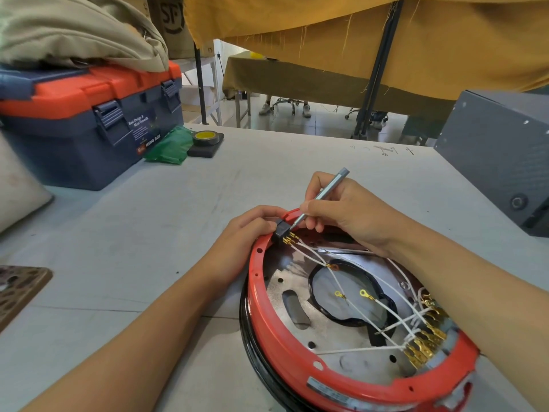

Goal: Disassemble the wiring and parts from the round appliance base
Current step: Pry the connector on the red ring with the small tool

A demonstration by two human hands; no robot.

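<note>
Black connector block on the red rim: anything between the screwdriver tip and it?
Nothing visible. The right hand holds the slim grey metal screwdriver with its tip right beside the black plastic connector block on the red round appliance base. The left hand grips the block from the outer side, away from the tip.

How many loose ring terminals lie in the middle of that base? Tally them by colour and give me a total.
Yellow ring terminals: 2
Orange ring terminal: 1
Total: 3
The left hand holds the black connector block at the rim. The right hand holds the screwdriver, with its tip by the block.
</note>
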